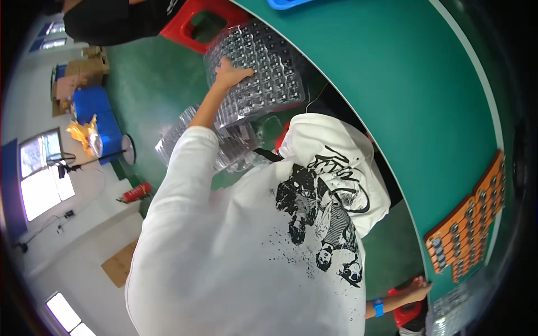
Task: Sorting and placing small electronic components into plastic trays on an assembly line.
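Observation:
My left arm reaches out at the upper left, and my left hand [230, 74] lies on a clear plastic tray [269, 81] with rows of round pockets. Its thumb and a finger are spread apart; the other fingers are hard to see. Below that tray, more clear plastic trays [224, 145] are stacked, partly hidden behind my sleeve. At the lower right my right hand [414, 291], with a blue band [378, 307] on the wrist, is at the table's edge. Its fingers are closed together, and whatever is between them is too small to make out.
The green table [386, 95] curves along the right. On it lie orange trays [468, 227] with round metal parts, and a clear tray [448, 308] near the bottom. A red stool [196, 22] and a person in dark clothing [112, 22] are at the upper left.

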The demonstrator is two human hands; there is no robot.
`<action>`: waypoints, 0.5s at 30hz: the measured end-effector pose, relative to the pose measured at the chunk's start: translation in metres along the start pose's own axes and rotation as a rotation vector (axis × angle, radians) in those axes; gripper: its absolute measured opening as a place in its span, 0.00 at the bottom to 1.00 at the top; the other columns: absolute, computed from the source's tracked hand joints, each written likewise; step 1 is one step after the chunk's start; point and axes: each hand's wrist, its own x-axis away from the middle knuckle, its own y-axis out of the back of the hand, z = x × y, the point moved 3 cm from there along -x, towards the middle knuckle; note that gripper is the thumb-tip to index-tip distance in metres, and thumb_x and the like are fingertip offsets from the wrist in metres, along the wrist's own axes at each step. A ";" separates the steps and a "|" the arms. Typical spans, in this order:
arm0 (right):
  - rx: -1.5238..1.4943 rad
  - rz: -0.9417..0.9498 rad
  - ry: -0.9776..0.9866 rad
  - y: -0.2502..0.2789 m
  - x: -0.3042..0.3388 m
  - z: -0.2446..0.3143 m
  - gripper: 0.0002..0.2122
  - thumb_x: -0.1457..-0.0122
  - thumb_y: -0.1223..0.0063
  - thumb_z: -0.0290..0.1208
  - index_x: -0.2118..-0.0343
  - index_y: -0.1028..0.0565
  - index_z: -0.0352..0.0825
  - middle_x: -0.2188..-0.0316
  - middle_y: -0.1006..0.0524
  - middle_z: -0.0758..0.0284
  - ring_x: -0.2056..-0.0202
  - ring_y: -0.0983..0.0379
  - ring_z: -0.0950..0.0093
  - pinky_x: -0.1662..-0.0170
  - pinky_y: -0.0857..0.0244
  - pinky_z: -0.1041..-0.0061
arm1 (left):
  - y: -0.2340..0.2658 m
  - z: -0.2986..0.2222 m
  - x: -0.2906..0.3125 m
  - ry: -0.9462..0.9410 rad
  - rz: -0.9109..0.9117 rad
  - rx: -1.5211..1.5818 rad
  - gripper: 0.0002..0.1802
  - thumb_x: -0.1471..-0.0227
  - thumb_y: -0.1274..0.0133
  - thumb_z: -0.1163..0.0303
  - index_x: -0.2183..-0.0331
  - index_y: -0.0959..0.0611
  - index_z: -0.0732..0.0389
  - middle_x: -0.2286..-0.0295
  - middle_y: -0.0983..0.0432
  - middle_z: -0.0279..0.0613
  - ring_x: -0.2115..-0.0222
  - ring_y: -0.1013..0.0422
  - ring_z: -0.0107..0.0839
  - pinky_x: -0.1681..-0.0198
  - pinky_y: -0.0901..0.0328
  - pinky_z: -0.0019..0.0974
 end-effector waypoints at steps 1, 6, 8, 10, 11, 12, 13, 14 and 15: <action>0.011 0.026 -0.028 -0.004 -0.003 -0.005 0.18 0.36 0.58 0.42 0.58 0.26 0.28 0.69 0.23 0.62 0.74 0.28 0.73 0.76 0.37 0.78 | 0.006 0.000 0.003 -0.049 -0.004 -0.029 0.66 0.79 0.31 0.48 0.42 0.45 0.66 0.47 0.42 0.69 0.47 0.38 0.56 0.43 0.41 0.43; 0.157 -0.247 0.392 -0.016 -0.010 0.005 0.15 0.40 0.50 0.36 0.62 0.26 0.26 0.76 0.22 0.62 0.80 0.31 0.77 0.80 0.40 0.80 | 0.036 -0.029 0.044 -0.163 0.056 0.046 0.63 0.77 0.30 0.56 0.43 0.44 0.73 0.52 0.31 0.58 0.51 0.33 0.44 0.46 0.39 0.37; -0.213 -0.367 0.488 -0.022 -0.019 0.020 0.15 0.42 0.47 0.30 0.56 0.28 0.25 0.76 0.23 0.61 0.79 0.29 0.75 0.78 0.35 0.80 | 0.054 -0.048 0.065 -0.169 0.050 0.011 0.63 0.77 0.30 0.57 0.43 0.44 0.74 0.52 0.31 0.57 0.51 0.33 0.42 0.47 0.39 0.36; -0.143 -0.358 0.545 -0.039 -0.015 0.035 0.19 0.43 0.47 0.30 0.51 0.31 0.24 0.77 0.23 0.63 0.77 0.27 0.75 0.75 0.33 0.80 | 0.066 -0.062 0.077 -0.186 0.044 -0.015 0.63 0.77 0.30 0.59 0.43 0.45 0.74 0.53 0.31 0.55 0.51 0.33 0.40 0.47 0.38 0.35; -0.209 -0.332 0.588 -0.049 -0.013 0.046 0.19 0.43 0.47 0.30 0.51 0.31 0.24 0.77 0.23 0.63 0.76 0.27 0.75 0.75 0.33 0.79 | 0.075 -0.063 0.082 -0.128 0.040 -0.052 0.62 0.76 0.31 0.59 0.42 0.45 0.72 0.53 0.30 0.54 0.53 0.32 0.40 0.51 0.36 0.36; -0.200 -0.280 0.610 -0.064 -0.020 0.047 0.19 0.43 0.47 0.30 0.51 0.30 0.24 0.77 0.23 0.64 0.77 0.28 0.75 0.74 0.34 0.80 | 0.082 -0.064 0.085 -0.075 0.027 -0.085 0.61 0.74 0.31 0.60 0.41 0.45 0.70 0.54 0.30 0.53 0.54 0.31 0.39 0.54 0.34 0.37; -0.253 -0.150 0.676 -0.078 -0.031 0.051 0.18 0.42 0.48 0.30 0.51 0.30 0.24 0.77 0.23 0.63 0.77 0.29 0.76 0.75 0.36 0.81 | 0.082 -0.063 0.086 -0.019 0.019 -0.106 0.61 0.73 0.31 0.60 0.41 0.46 0.68 0.54 0.29 0.52 0.56 0.31 0.38 0.58 0.32 0.37; -0.305 -0.177 0.660 -0.104 -0.015 0.062 0.18 0.41 0.50 0.29 0.51 0.31 0.24 0.78 0.24 0.63 0.77 0.29 0.78 0.75 0.36 0.81 | 0.083 -0.070 0.092 -0.046 0.013 -0.101 0.60 0.72 0.32 0.61 0.40 0.46 0.66 0.54 0.30 0.52 0.57 0.31 0.38 0.60 0.32 0.37; -0.364 -0.192 0.660 -0.112 -0.016 0.068 0.18 0.41 0.49 0.28 0.50 0.31 0.24 0.78 0.24 0.64 0.77 0.31 0.79 0.75 0.38 0.82 | 0.097 -0.080 0.107 -0.065 0.010 -0.101 0.60 0.71 0.32 0.61 0.39 0.47 0.64 0.54 0.31 0.53 0.58 0.30 0.38 0.62 0.31 0.37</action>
